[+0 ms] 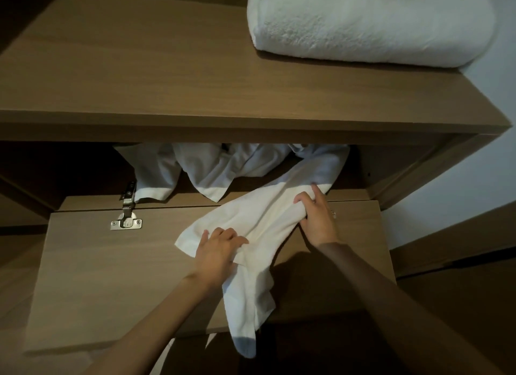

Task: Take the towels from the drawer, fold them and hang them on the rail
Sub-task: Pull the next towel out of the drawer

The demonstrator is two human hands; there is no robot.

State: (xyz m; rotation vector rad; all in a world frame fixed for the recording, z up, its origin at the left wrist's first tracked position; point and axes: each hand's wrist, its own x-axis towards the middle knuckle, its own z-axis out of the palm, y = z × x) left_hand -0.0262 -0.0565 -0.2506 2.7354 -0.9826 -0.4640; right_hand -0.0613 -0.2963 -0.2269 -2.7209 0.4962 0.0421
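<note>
A long white towel (259,215) stretches from the open wooden compartment out over its dropped-down door (111,277). One end hangs past the door's front edge. My left hand (216,252) grips the towel near its middle, fingers curled into the cloth. Further back, my right hand (317,215) holds a bunched fold of the same towel at the door's hinge edge. More crumpled white towels (212,165) lie inside the compartment behind it. No rail is in view.
A thick folded white towel (368,23) sits at the right on the wooden top (139,67) above the compartment. A metal hinge (127,210) joins the door at its left. A pale wall (491,165) stands to the right.
</note>
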